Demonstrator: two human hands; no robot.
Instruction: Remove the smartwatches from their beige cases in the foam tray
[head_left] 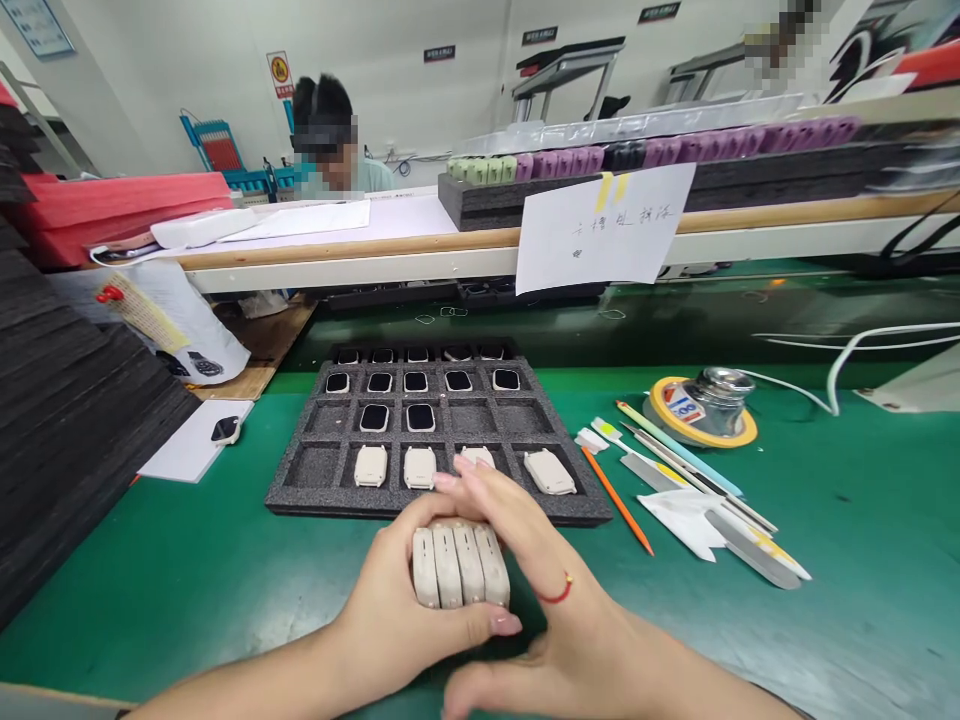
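My left hand (397,590) is wrapped around a row of several beige watch cases (460,568), pressed side by side with their slotted edges toward me. My right hand (540,560) is beside the row, its thumb and fingers spread wide. Its fingertips reach over the left fingertips and partly cover a watch case in the front row of the tray; whether they touch the held cases I cannot tell. Beyond both hands lies a dark grey foam tray (315,497) of square pockets. Pale cases such as this beige case (370,466) fill its front row; black-screened watches (420,418) sit farther back.
Tweezers, sticks and an orange pick (616,500) lie right of the tray, near a tape roll (739,432) with a glass jar. Foam sheets (82,450) are stacked at left, near a single watch (226,431) on white paper. A shelf (360,262) crosses behind; a person (330,140) is beyond.
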